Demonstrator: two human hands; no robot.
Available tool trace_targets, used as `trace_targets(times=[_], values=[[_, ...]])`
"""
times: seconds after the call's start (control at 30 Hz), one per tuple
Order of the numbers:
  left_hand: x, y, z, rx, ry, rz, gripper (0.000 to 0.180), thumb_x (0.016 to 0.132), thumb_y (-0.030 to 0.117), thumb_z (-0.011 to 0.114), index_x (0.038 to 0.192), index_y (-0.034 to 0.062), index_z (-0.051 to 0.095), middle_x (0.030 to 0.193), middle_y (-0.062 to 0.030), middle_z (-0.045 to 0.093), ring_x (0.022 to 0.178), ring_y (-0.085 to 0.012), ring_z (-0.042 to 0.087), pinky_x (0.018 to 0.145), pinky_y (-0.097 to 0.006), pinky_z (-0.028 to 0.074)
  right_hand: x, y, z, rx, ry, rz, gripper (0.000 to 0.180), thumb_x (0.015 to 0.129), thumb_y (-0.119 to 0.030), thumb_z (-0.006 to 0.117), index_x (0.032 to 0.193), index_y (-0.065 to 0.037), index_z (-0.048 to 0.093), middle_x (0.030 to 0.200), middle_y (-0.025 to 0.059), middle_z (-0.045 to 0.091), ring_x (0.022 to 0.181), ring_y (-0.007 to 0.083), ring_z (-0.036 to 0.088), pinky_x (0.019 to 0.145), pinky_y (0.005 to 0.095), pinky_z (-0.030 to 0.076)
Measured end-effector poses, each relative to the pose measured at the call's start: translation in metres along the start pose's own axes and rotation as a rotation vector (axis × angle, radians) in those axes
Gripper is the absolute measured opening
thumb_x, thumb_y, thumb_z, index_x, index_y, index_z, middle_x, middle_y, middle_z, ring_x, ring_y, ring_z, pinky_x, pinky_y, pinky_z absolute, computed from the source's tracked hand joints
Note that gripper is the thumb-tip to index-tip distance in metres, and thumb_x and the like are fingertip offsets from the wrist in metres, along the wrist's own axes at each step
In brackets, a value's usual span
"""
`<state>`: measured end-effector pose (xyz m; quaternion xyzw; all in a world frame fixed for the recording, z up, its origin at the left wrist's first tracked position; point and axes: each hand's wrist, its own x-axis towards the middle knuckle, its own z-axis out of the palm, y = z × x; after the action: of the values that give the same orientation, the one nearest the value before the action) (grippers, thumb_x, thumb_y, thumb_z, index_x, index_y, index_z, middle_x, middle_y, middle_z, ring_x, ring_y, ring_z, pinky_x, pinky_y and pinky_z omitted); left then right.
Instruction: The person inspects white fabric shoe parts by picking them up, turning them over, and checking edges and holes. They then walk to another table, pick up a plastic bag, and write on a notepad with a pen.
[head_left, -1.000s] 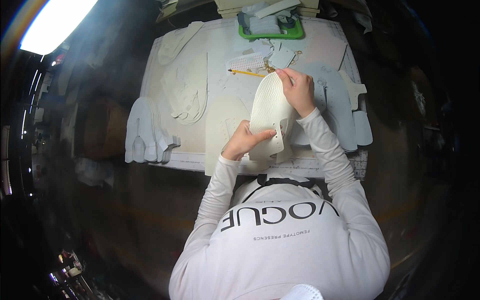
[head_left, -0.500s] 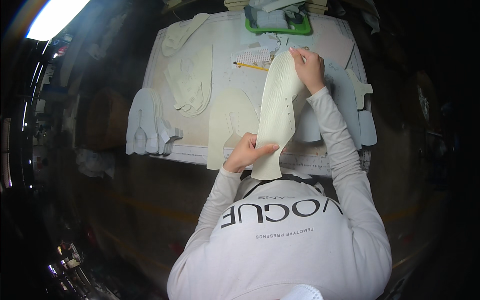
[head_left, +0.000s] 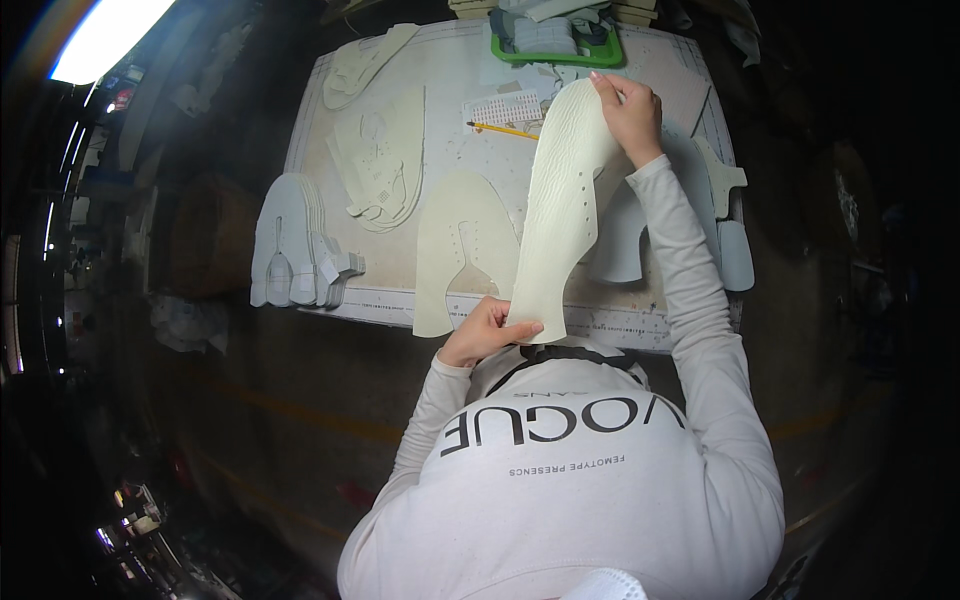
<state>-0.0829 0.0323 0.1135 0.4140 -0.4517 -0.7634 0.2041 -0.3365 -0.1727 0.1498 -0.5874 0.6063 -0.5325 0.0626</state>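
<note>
A cream leather shoe upper (head_left: 562,215), with small lace holes along its right edge and fine wrinkles on its surface, is folded lengthwise and held up at a slant between both hands. My right hand (head_left: 634,120) pinches its rounded far end. At its near end, by the table's front edge, my left hand (head_left: 486,334) grips with the thumb on top and the fingers hidden beneath. Another cream shoe upper (head_left: 452,212) lies flat just left of it, showing two rows of holes beside a central slot. Pale grey upper pieces (head_left: 617,240) lie partly behind my right forearm.
A yellow pencil (head_left: 505,130) and a printed card (head_left: 520,106) lie beyond the held piece. At the back sits a green tray (head_left: 500,60) with folded material. Stacked white uppers (head_left: 290,215) stand at the table's left edge, with cream pieces (head_left: 400,150) behind them.
My left hand has moved down to the upper's near end. My right hand has shifted slightly farther away and right. The upper now shows more of its length, and its wrinkles look different.
</note>
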Motion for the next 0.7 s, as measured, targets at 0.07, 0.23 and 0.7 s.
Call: trace_targets(times=[0.07, 0.23, 0.7], values=[[0.0, -0.005, -0.01, -0.017, -0.022, -0.057, 0.016, 0.085, 0.011, 0.064, 0.094, -0.0021, 0.067, 0.081, -0.0041, 0.067, 0.073, -0.0079, 0.061, 0.066, -0.021, 0.049, 0.004, -0.01, -0.009, 0.025, -0.026, -0.011, 0.031, 0.083, -0.036, 0.064, 0.085, -0.006, 0.071, 0.071, 0.0123, 0.067, 0.061, 0.0255, 0.064, 0.059, 0.0313, 0.049], [0.021, -0.013, -0.079, 0.527, 0.202, -0.073, 0.015, 0.086, 0.007, 0.06, 0.096, -0.0023, 0.067, 0.085, -0.0077, 0.069, 0.078, -0.0124, 0.066, 0.069, -0.023, 0.052, 0.006, -0.052, -0.035, 0.278, -0.149, -0.161, 0.021, 0.085, -0.025, 0.064, 0.09, -0.005, 0.069, 0.076, 0.0087, 0.069, 0.065, 0.0194, 0.066, 0.06, 0.0263, 0.049], [0.082, 0.015, -0.141, 0.98, 1.036, 0.167, 0.039, 0.08, 0.035, 0.064, 0.086, -0.0041, 0.066, 0.083, -0.0199, 0.066, 0.079, -0.0376, 0.063, 0.071, -0.044, 0.048, -0.059, -0.143, -0.083, 0.389, -0.326, -0.479, 0.011, 0.076, -0.004, 0.068, 0.087, -0.005, 0.068, 0.073, 0.0079, 0.066, 0.058, 0.0178, 0.062, 0.05, 0.0239, 0.047]])
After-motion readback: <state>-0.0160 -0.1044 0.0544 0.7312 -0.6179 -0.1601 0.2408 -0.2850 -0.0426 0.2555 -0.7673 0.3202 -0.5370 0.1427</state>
